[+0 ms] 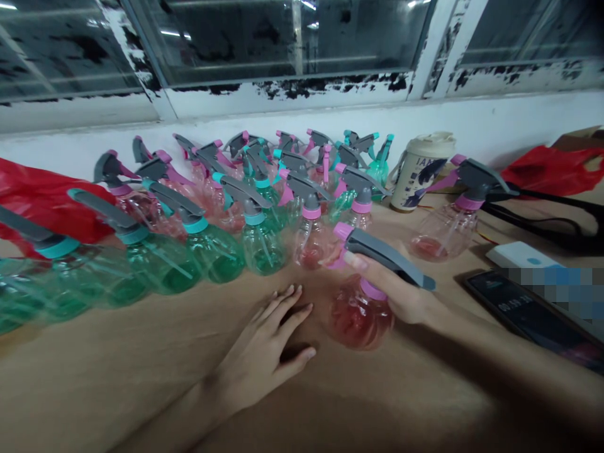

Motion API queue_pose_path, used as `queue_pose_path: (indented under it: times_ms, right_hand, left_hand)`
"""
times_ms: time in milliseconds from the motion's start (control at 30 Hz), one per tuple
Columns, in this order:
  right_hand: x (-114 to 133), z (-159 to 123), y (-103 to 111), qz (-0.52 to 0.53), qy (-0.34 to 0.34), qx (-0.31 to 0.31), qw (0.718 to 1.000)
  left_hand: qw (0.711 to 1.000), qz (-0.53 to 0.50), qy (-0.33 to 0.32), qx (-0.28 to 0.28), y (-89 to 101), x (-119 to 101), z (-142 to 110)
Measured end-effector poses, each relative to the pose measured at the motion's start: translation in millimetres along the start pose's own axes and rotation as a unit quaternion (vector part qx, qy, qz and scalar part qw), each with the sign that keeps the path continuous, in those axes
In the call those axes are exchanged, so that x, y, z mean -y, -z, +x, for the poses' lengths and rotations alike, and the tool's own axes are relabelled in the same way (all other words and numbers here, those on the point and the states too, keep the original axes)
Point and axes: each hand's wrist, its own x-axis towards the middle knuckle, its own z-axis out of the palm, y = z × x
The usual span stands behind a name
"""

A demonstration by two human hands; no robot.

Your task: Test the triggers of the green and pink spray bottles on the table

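My right hand [396, 283] is closed round the neck and trigger of a pink spray bottle [361, 321], which has a grey and pink head and a clear pinkish body. Flat on the table lies my left hand [268, 349], fingers spread and holding nothing, to the left of that bottle. Just beyond my hands stand a green spray bottle [263, 248] with a teal collar and another pink spray bottle [309, 242]. One more pink spray bottle [446, 229] stands apart at the right.
Several green and pink spray bottles crowd the back and left of the wooden table [155, 371]. A patterned cup [419, 173] stands near the wall. Right of my arm lie a phone [528, 314], a white box [523, 255] and black straps [557, 220]. Red plastic bags [51, 201] flank both sides.
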Motion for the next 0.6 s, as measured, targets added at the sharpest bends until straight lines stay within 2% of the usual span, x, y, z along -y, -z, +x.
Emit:
queue_pose_path:
  times_ms: [167, 433, 600]
  right_hand:
    - [-3.9, -2.8, -0.7, 0.046, -0.011, 0.009, 0.999]
    - [1.7, -2.6, -2.0, 0.055, -0.015, -0.012, 0.998]
    - [-0.6, -3.1, -1.6, 0.052, -0.017, 0.000, 0.998]
  left_hand:
    - [1.000, 0.001, -0.002, -0.006, -2.0, 0.3, -1.1]
    - [1.000, -0.009, 0.000, -0.002, -2.3, 0.0, -1.3]
    - [1.000, -0.008, 0.000, -0.003, -2.2, 0.0, -1.3]
